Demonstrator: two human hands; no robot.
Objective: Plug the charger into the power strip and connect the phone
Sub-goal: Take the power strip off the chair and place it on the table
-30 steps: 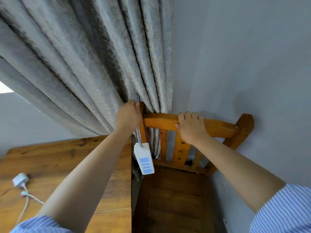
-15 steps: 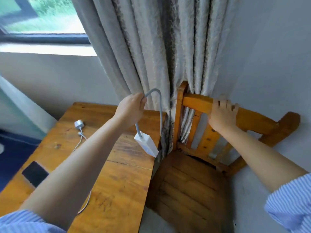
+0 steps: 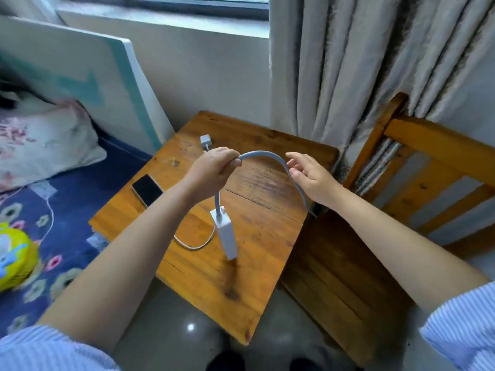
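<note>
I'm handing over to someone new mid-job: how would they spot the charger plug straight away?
Start at the wooden table under the window. Near its far edge, just beyond the left hand, lies the charger plug. It is a small white block with a thin white cable, unlike the flat dark phone or the long hanging power strip.

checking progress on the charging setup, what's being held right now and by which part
The left hand holds the power strip by its grey cord, so the strip dangles over the table. The right hand is open beside the cord, no grip.
</note>
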